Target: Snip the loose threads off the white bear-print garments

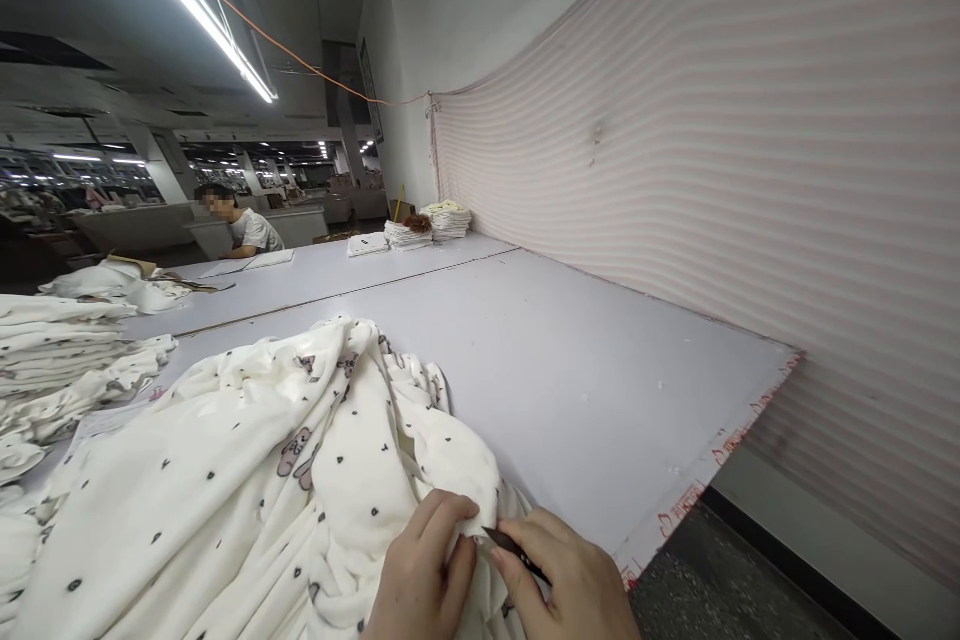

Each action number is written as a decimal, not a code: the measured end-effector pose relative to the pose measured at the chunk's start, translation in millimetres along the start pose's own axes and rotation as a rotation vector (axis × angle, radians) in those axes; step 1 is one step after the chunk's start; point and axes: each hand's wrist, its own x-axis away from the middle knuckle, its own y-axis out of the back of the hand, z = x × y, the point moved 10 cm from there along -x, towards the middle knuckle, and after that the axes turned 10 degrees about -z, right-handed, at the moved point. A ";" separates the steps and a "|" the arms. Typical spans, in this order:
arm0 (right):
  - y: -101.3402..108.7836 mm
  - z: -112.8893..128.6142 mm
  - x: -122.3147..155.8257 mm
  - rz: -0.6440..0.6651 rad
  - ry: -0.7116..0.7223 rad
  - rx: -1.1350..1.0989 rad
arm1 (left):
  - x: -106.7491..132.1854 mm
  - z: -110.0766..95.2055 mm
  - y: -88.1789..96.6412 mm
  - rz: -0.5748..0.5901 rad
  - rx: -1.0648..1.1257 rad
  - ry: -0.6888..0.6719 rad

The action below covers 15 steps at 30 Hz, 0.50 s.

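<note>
A large heap of soft white fabric (247,420), printed with small dark marks and brownish bears, spreads over the near left of the table. My left hand (427,560) pinches a fold of this fabric between thumb and fingers at the bottom centre. Close by on the right, my right hand (566,575) is closed around a small black pointed tool (517,552). The tool's tip points left and lies at the pinched fabric edge, near my left fingertips. Most of the tool is hidden in the palm, so its exact kind is unclear.
The pale table (555,350) ends at a red-printed taped edge (720,455) on the right. Piled white fabric (60,350) lies at far left. Folded stacks (409,235) stand at the back. A person (251,230) sits beyond; a striped cloth (697,140) hangs along the wall.
</note>
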 end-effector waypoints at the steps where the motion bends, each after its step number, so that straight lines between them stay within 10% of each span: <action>1: -0.3 -0.8 0.2 0.000 -0.004 -0.005 | 0.3 -0.5 0.0 0.002 -0.002 -0.008; 9: -0.9 -16.3 0.7 -0.208 -0.072 -0.134 | -1.6 10.7 2.5 -0.006 -0.004 0.121; 15: -3.0 -34.6 -18.9 -0.307 -0.131 -0.303 | -3.9 32.3 -12.7 0.249 0.167 0.476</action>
